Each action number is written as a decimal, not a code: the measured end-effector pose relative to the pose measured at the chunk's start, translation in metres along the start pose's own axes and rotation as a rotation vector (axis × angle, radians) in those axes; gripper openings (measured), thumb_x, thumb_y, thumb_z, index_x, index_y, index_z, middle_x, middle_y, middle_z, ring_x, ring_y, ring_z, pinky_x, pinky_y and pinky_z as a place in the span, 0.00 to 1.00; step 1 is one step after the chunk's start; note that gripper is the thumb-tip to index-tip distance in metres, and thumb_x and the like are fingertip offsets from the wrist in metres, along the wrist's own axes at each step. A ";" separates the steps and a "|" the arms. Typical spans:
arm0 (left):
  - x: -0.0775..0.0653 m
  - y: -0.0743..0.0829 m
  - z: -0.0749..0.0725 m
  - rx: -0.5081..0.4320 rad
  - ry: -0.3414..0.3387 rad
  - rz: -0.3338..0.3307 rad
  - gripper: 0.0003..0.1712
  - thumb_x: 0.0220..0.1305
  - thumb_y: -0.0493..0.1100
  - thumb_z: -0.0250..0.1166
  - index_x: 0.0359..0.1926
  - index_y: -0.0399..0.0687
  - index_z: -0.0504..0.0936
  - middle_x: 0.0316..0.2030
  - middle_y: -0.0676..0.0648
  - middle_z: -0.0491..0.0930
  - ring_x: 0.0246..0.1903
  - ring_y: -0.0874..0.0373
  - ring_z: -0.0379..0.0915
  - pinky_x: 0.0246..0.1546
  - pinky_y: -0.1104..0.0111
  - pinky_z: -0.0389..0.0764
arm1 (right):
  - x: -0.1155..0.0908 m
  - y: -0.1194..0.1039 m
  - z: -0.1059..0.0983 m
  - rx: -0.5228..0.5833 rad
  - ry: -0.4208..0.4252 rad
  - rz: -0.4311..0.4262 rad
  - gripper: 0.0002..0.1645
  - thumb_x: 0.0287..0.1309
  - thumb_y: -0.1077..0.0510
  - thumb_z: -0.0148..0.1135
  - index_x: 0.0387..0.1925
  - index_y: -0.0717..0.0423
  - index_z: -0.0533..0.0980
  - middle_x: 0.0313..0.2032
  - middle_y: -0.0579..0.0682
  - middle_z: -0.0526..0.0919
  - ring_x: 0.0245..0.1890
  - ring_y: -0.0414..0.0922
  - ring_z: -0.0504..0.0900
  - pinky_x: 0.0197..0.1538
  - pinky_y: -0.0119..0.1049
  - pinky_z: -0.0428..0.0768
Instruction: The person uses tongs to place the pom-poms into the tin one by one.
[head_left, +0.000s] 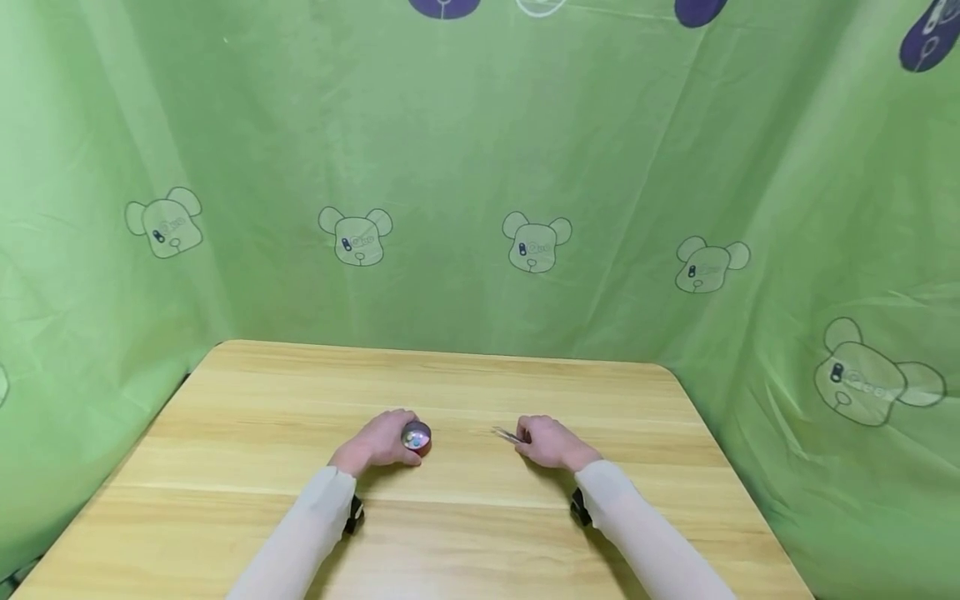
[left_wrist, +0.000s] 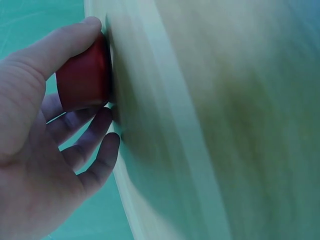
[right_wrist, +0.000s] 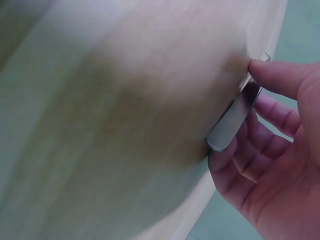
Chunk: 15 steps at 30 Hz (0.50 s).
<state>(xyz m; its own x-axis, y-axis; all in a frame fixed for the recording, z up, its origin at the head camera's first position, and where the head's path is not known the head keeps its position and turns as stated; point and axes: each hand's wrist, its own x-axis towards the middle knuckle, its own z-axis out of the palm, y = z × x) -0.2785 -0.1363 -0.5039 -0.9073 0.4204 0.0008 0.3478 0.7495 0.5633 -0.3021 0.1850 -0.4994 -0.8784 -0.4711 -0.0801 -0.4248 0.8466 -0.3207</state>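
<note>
My left hand (head_left: 384,438) grips a small round red container (head_left: 416,438) by its side, low at the wooden table. In the head view its round top shows a dark rim and several small coloured spots. The left wrist view shows its smooth red wall (left_wrist: 84,80), with the thumb along one side and the fingers curled round the other. To the right, my right hand (head_left: 551,442) holds metal tweezers (head_left: 507,434), thin tips pointing left toward the container. Their broad, flat rounded end (right_wrist: 231,124) lies between thumb and fingers, close over the table.
Both hands work over the middle of a light wooden table (head_left: 480,517) with rounded far corners. A green curtain (head_left: 450,142) printed with mouse-head outlines hangs behind it and on both sides. Dark wrist cameras (head_left: 355,515) sit below the pale sleeves (head_left: 637,521).
</note>
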 end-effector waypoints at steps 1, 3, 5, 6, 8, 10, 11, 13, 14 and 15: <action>0.000 0.000 0.000 0.002 -0.001 0.002 0.30 0.43 0.46 0.77 0.47 0.44 0.76 0.40 0.48 0.78 0.42 0.53 0.74 0.47 0.58 0.74 | 0.000 0.000 0.000 0.000 0.001 -0.002 0.07 0.58 0.55 0.63 0.32 0.49 0.72 0.25 0.43 0.73 0.27 0.41 0.71 0.34 0.39 0.72; -0.001 0.000 -0.001 0.004 -0.004 0.003 0.30 0.43 0.46 0.77 0.47 0.43 0.76 0.41 0.48 0.78 0.42 0.53 0.74 0.47 0.58 0.74 | -0.001 0.000 0.000 0.001 0.001 -0.005 0.07 0.58 0.54 0.63 0.32 0.50 0.72 0.25 0.43 0.73 0.27 0.42 0.70 0.33 0.39 0.72; -0.002 0.000 -0.002 0.011 -0.007 0.003 0.31 0.43 0.46 0.77 0.49 0.43 0.75 0.41 0.47 0.78 0.43 0.52 0.74 0.48 0.58 0.74 | -0.002 -0.001 0.000 0.001 -0.001 -0.003 0.08 0.58 0.54 0.63 0.33 0.50 0.72 0.26 0.43 0.73 0.26 0.42 0.71 0.32 0.39 0.72; -0.002 0.000 -0.002 0.013 -0.009 0.000 0.33 0.43 0.46 0.77 0.50 0.41 0.75 0.43 0.46 0.78 0.44 0.51 0.74 0.49 0.57 0.74 | -0.003 -0.001 -0.001 -0.004 0.002 0.001 0.08 0.58 0.53 0.63 0.33 0.50 0.72 0.26 0.44 0.73 0.27 0.42 0.71 0.32 0.39 0.72; -0.003 0.001 -0.002 0.022 -0.012 -0.006 0.38 0.43 0.48 0.77 0.55 0.39 0.72 0.47 0.43 0.77 0.47 0.49 0.73 0.51 0.56 0.73 | -0.005 -0.003 -0.001 -0.028 0.019 0.015 0.10 0.58 0.51 0.62 0.35 0.51 0.72 0.28 0.44 0.73 0.28 0.42 0.71 0.33 0.40 0.72; -0.003 0.001 -0.002 0.026 -0.013 -0.013 0.45 0.43 0.50 0.77 0.61 0.37 0.68 0.53 0.41 0.74 0.52 0.47 0.70 0.55 0.55 0.71 | -0.008 -0.004 -0.002 -0.069 0.052 0.028 0.13 0.58 0.49 0.63 0.37 0.52 0.72 0.29 0.45 0.73 0.29 0.43 0.71 0.35 0.41 0.73; -0.004 0.001 -0.002 0.027 -0.012 -0.015 0.49 0.43 0.51 0.77 0.63 0.36 0.65 0.55 0.39 0.72 0.54 0.45 0.69 0.56 0.54 0.70 | -0.010 -0.005 -0.003 -0.091 0.074 0.035 0.15 0.57 0.47 0.63 0.38 0.52 0.73 0.30 0.45 0.73 0.30 0.44 0.71 0.36 0.42 0.73; -0.006 0.002 -0.003 0.035 0.000 -0.023 0.55 0.43 0.54 0.77 0.67 0.36 0.60 0.60 0.38 0.68 0.58 0.44 0.65 0.58 0.53 0.67 | -0.014 -0.007 -0.005 -0.128 0.117 0.055 0.20 0.56 0.44 0.64 0.41 0.54 0.73 0.32 0.46 0.73 0.33 0.45 0.71 0.38 0.44 0.73; -0.007 0.002 -0.004 0.043 0.010 -0.026 0.57 0.43 0.56 0.76 0.68 0.37 0.59 0.61 0.37 0.66 0.59 0.43 0.63 0.59 0.52 0.66 | -0.016 -0.007 -0.005 -0.135 0.138 0.062 0.22 0.55 0.43 0.64 0.42 0.55 0.74 0.33 0.47 0.73 0.34 0.47 0.71 0.39 0.46 0.72; -0.009 0.001 -0.004 0.053 0.024 -0.029 0.58 0.43 0.57 0.76 0.69 0.37 0.57 0.63 0.37 0.64 0.60 0.42 0.62 0.60 0.51 0.65 | -0.019 -0.008 -0.006 -0.146 0.155 0.074 0.25 0.54 0.42 0.64 0.44 0.55 0.74 0.34 0.48 0.73 0.35 0.48 0.71 0.39 0.47 0.72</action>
<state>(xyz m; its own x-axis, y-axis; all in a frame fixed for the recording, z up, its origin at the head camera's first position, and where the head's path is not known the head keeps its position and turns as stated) -0.2709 -0.1413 -0.4999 -0.9226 0.3858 0.0051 0.3323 0.7878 0.5187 -0.2834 0.1888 -0.4894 -0.9265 -0.3727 0.0509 -0.3757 0.9094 -0.1784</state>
